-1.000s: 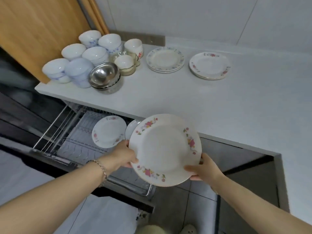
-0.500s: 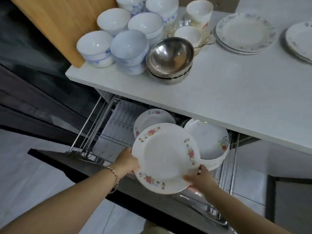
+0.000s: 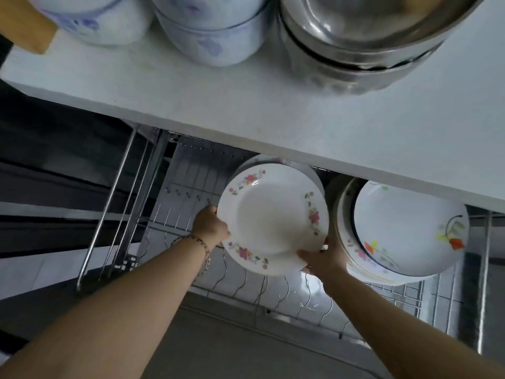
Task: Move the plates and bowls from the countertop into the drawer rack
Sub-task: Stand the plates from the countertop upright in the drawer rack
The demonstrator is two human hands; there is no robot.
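I hold a white plate with pink flowers on its rim (image 3: 269, 217) tilted over the wire drawer rack (image 3: 246, 285). My left hand (image 3: 210, 224) grips its left edge and my right hand (image 3: 321, 259) grips its lower right edge. Just behind it another plate (image 3: 276, 160) stands in the rack, mostly hidden. To the right, a stack of plates with orange and green leaf patterns (image 3: 407, 228) leans in the rack. On the countertop (image 3: 246, 105) above sit white bowls with blue flowers (image 3: 210, 36) and stacked steel bowls (image 3: 355, 45).
The countertop edge overhangs the back of the drawer. Steel side rails (image 3: 117, 209) run along the drawer's left, another rail (image 3: 485, 283) on the right. A wooden board corner (image 3: 24, 28) shows at the top left. The dark drawer front (image 3: 246, 348) lies below my arms.
The flowered plate has moved down and forward from beside the countertop into the drawer, close in front of the standing plate. My head has come much nearer to the drawer.
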